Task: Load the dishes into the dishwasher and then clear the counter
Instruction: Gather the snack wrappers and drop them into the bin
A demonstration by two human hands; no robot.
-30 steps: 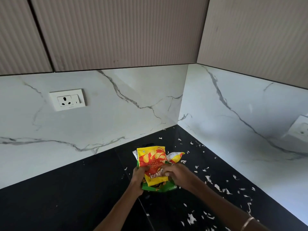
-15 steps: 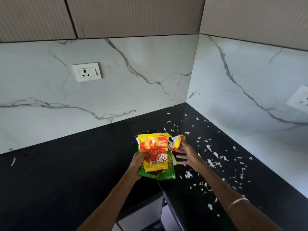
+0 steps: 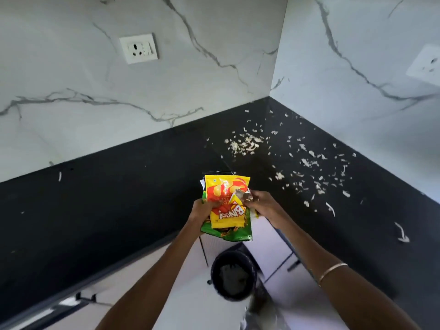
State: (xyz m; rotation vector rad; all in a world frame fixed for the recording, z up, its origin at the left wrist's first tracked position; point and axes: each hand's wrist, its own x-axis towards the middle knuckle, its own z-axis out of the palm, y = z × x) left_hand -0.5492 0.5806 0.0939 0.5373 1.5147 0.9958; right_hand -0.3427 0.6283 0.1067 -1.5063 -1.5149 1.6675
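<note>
Yellow snack packets (image 3: 226, 201) between gripping left fingers (image 3: 209, 206) and right fingers (image 3: 252, 201).

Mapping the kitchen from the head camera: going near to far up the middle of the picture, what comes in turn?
Dark bin on the floor → snack wrappers held by left hand and right hand → pile of white scraps on the black counter → marble wall.
</note>
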